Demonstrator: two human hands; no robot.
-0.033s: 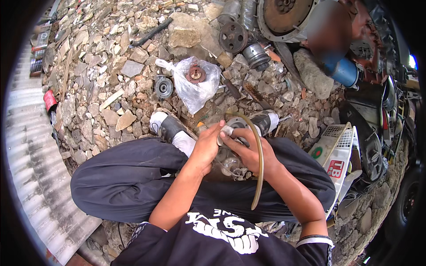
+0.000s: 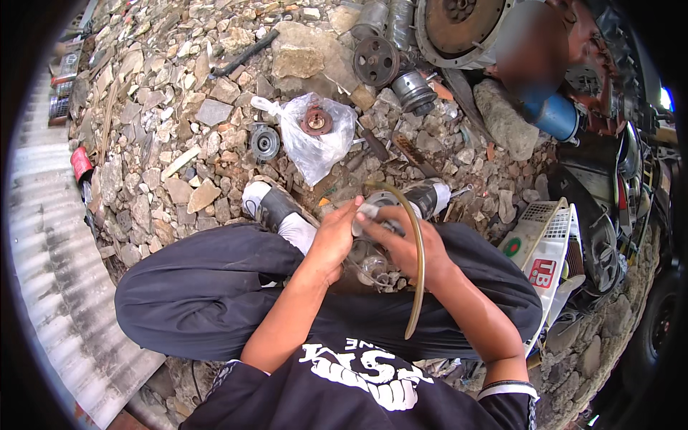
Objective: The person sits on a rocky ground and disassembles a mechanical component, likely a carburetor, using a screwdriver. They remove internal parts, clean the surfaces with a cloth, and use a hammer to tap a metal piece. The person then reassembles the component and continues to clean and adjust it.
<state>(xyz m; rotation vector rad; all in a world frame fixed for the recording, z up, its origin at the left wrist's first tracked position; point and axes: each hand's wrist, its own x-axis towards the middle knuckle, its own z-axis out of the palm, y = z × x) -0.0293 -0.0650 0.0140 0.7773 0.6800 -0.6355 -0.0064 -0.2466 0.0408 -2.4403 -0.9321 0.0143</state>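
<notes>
At the centre, my left hand [image 2: 331, 240] has its fingers closed on a small pale grey piece [image 2: 364, 215], perhaps cloth. My right hand [image 2: 401, 236] grips the same piece from the right, fingers slightly blurred. Beneath them, between my legs, is a grimy metal assembly [image 2: 374, 269], partly hidden by the hands. A curved translucent yellowish hose [image 2: 414, 301] runs over my right hand and down across my lap. Just beyond the hands lie a clear plastic bag [image 2: 319, 150] with a rusty round part [image 2: 315, 120] on it and a grey round part [image 2: 264, 143].
Rubble covers the ground. Corrugated sheet [image 2: 68, 279] lines the left, beside a red container [image 2: 82, 164]. Upper right hold a pulley [image 2: 376, 61], cylindrical part [image 2: 412, 93], large rusty housing [image 2: 459, 25] and blue cylinder [image 2: 555, 118]. A white crate [image 2: 545, 229] stands right; a black tyre [image 2: 656, 330] is beyond.
The fingers of my right hand have shifted very slightly on the pale piece and are more blurred. Little else differs.
</notes>
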